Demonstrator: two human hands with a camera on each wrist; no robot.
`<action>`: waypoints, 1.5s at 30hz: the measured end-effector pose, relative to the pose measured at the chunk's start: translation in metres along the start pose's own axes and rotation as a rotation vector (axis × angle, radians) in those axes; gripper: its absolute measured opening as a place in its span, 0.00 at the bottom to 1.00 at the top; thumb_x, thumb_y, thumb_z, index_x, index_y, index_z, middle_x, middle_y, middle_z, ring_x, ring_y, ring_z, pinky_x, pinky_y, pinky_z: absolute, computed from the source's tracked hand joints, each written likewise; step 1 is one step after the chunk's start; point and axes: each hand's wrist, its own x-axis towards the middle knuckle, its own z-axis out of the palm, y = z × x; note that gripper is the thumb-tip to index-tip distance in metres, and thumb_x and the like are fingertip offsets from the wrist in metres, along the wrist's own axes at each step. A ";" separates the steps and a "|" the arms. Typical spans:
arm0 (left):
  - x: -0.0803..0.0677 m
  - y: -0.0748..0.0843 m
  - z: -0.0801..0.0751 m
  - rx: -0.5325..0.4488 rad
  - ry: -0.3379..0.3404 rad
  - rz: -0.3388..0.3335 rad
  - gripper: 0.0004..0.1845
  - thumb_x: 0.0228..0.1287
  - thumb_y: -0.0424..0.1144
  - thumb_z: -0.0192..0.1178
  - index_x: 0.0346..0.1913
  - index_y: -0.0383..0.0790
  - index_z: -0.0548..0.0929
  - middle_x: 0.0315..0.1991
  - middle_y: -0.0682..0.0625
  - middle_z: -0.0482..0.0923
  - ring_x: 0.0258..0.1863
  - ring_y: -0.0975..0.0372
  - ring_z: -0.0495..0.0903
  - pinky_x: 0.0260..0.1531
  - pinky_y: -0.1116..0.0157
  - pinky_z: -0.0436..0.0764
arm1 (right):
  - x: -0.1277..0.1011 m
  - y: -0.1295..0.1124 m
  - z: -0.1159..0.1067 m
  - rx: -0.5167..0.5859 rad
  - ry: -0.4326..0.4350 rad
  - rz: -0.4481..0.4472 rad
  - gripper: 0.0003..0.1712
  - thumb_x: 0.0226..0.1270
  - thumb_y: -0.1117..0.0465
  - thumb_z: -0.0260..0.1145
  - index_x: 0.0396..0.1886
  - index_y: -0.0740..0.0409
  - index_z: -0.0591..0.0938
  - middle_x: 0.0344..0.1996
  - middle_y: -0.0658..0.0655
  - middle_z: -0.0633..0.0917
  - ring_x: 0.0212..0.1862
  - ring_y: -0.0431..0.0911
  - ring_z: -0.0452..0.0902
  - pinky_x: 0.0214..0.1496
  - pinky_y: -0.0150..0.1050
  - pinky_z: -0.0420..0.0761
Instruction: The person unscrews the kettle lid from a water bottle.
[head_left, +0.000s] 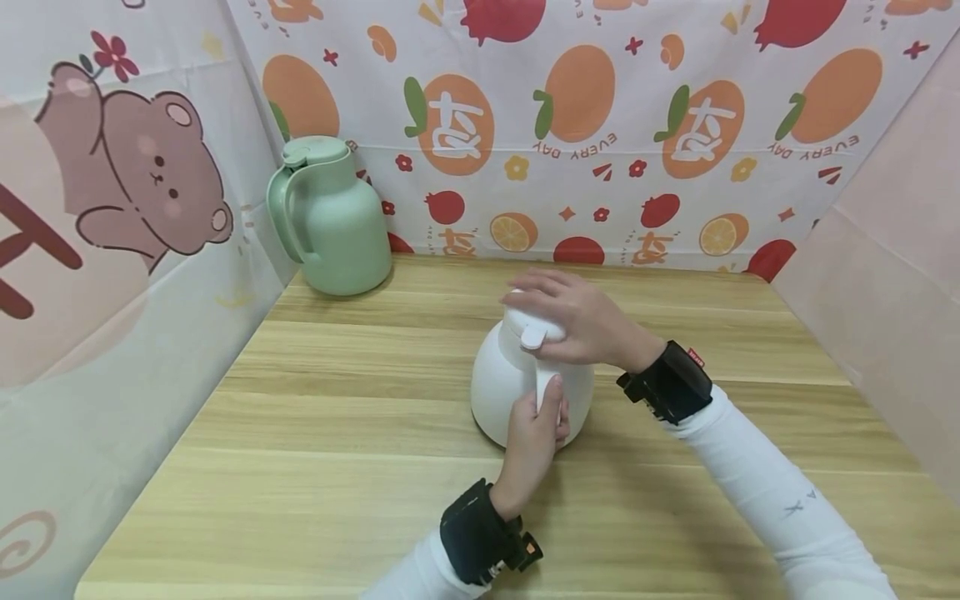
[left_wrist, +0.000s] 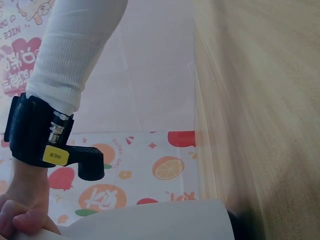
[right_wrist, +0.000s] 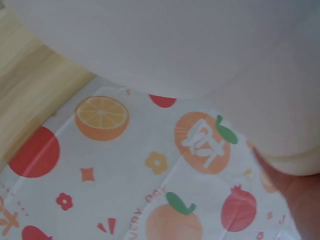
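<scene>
A white thermos jug (head_left: 497, 387) stands upright on the wooden table, its handle facing the person. My left hand (head_left: 534, 437) grips that handle, thumb lying along its near side. Over the top, my right hand (head_left: 581, 321) grips the white lid (head_left: 534, 327), with fingers reaching across to the far side and the thumb low on the near side. A small white lever sticks out from the lid above the handle. In the right wrist view the jug's body (right_wrist: 165, 45) fills the upper part, and part of the right hand (right_wrist: 300, 200) shows beside the lid's rim.
A green thermos jug (head_left: 345, 221) stands at the table's back left corner. Fruit-printed cloth (head_left: 517, 192) hangs along the back edge, and a bear-printed sheet (head_left: 153, 175) covers the left side. A pale sheet (head_left: 900, 250) borders the wooden table (head_left: 315, 467) on the right.
</scene>
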 end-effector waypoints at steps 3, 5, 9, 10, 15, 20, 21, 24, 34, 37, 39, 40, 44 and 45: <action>-0.001 0.000 0.000 0.003 0.002 0.004 0.23 0.73 0.42 0.45 0.21 0.29 0.66 0.10 0.52 0.59 0.10 0.68 0.58 0.12 0.73 0.59 | 0.001 -0.004 -0.001 -0.032 -0.023 0.039 0.32 0.55 0.42 0.63 0.57 0.53 0.75 0.58 0.58 0.73 0.63 0.53 0.61 0.62 0.51 0.59; -0.001 0.001 0.000 0.000 0.002 -0.003 0.23 0.73 0.41 0.44 0.21 0.29 0.66 0.10 0.52 0.59 0.10 0.68 0.58 0.12 0.73 0.60 | 0.002 -0.007 -0.001 -0.049 -0.035 0.072 0.33 0.55 0.41 0.62 0.58 0.53 0.75 0.59 0.58 0.72 0.62 0.53 0.62 0.60 0.52 0.62; -0.004 0.012 0.001 -0.002 -0.003 -0.027 0.22 0.73 0.38 0.43 0.21 0.27 0.66 0.10 0.51 0.59 0.10 0.68 0.58 0.12 0.74 0.60 | 0.002 -0.009 -0.001 -0.067 -0.054 0.137 0.32 0.56 0.41 0.62 0.57 0.52 0.76 0.57 0.58 0.73 0.59 0.52 0.66 0.50 0.51 0.72; -0.005 0.016 0.002 -0.001 -0.005 -0.031 0.22 0.73 0.37 0.43 0.21 0.26 0.66 0.10 0.51 0.59 0.10 0.68 0.58 0.12 0.74 0.60 | 0.002 -0.009 -0.002 -0.069 -0.056 0.143 0.31 0.57 0.41 0.61 0.57 0.52 0.76 0.56 0.58 0.74 0.58 0.52 0.67 0.48 0.50 0.73; -0.009 0.030 0.004 0.005 -0.009 -0.023 0.21 0.73 0.35 0.42 0.21 0.25 0.65 0.11 0.52 0.58 0.10 0.69 0.58 0.13 0.75 0.59 | 0.001 -0.003 -0.001 -0.017 -0.049 0.107 0.27 0.61 0.41 0.58 0.54 0.50 0.78 0.54 0.56 0.75 0.56 0.51 0.68 0.48 0.49 0.74; -0.007 0.021 0.002 -0.015 -0.013 -0.024 0.21 0.73 0.36 0.43 0.20 0.28 0.66 0.11 0.52 0.59 0.10 0.68 0.58 0.13 0.74 0.59 | 0.001 0.002 -0.001 0.053 -0.025 0.056 0.26 0.61 0.40 0.58 0.52 0.50 0.79 0.53 0.55 0.76 0.56 0.50 0.68 0.50 0.49 0.73; -0.006 0.018 0.002 -0.014 -0.014 -0.027 0.21 0.73 0.36 0.43 0.20 0.28 0.66 0.11 0.51 0.59 0.10 0.68 0.58 0.13 0.74 0.59 | 0.001 0.003 -0.001 0.063 -0.022 0.050 0.26 0.61 0.41 0.59 0.52 0.50 0.79 0.53 0.55 0.76 0.56 0.50 0.68 0.50 0.49 0.72; -0.002 0.006 0.001 -0.018 -0.013 -0.020 0.21 0.73 0.39 0.44 0.21 0.29 0.66 0.11 0.51 0.59 0.10 0.68 0.58 0.12 0.74 0.59 | 0.002 0.004 -0.001 0.087 -0.014 0.036 0.24 0.59 0.44 0.61 0.51 0.50 0.80 0.52 0.56 0.77 0.56 0.50 0.69 0.51 0.49 0.72; -0.002 0.003 0.000 0.005 -0.021 -0.006 0.23 0.73 0.41 0.43 0.21 0.29 0.67 0.12 0.51 0.60 0.11 0.67 0.59 0.13 0.73 0.60 | -0.002 0.008 -0.004 0.270 0.101 0.080 0.23 0.56 0.53 0.65 0.50 0.58 0.80 0.53 0.59 0.76 0.56 0.50 0.69 0.50 0.48 0.71; -0.001 0.003 -0.001 0.011 -0.025 -0.029 0.22 0.73 0.38 0.43 0.21 0.28 0.67 0.12 0.50 0.60 0.11 0.66 0.59 0.13 0.73 0.60 | -0.006 0.009 -0.008 0.393 0.217 0.123 0.26 0.58 0.51 0.64 0.51 0.62 0.78 0.54 0.60 0.76 0.56 0.52 0.69 0.49 0.46 0.69; -0.001 0.004 -0.001 0.010 -0.031 -0.043 0.21 0.73 0.37 0.43 0.21 0.28 0.66 0.12 0.50 0.60 0.11 0.67 0.59 0.13 0.74 0.60 | -0.011 0.009 -0.012 0.467 0.299 0.168 0.29 0.60 0.47 0.62 0.52 0.64 0.76 0.54 0.61 0.76 0.55 0.53 0.69 0.47 0.44 0.69; -0.001 0.004 -0.002 0.007 -0.035 -0.047 0.21 0.73 0.37 0.43 0.21 0.28 0.67 0.12 0.50 0.60 0.11 0.67 0.59 0.12 0.74 0.60 | -0.014 0.008 -0.014 0.493 0.340 0.196 0.31 0.61 0.45 0.61 0.52 0.65 0.76 0.54 0.61 0.76 0.54 0.53 0.70 0.46 0.42 0.69; -0.004 0.014 -0.002 0.003 -0.054 -0.057 0.21 0.73 0.37 0.43 0.21 0.28 0.66 0.12 0.51 0.60 0.11 0.67 0.59 0.12 0.74 0.60 | -0.032 0.004 -0.022 0.648 0.491 0.382 0.31 0.63 0.45 0.57 0.56 0.64 0.74 0.54 0.62 0.75 0.46 0.51 0.72 0.39 0.37 0.72; -0.005 0.018 -0.001 0.003 -0.057 -0.056 0.21 0.73 0.37 0.42 0.21 0.27 0.66 0.12 0.51 0.60 0.11 0.67 0.59 0.11 0.74 0.60 | -0.037 0.003 -0.023 0.708 0.522 0.428 0.29 0.63 0.46 0.56 0.57 0.62 0.74 0.54 0.64 0.74 0.46 0.51 0.72 0.39 0.36 0.73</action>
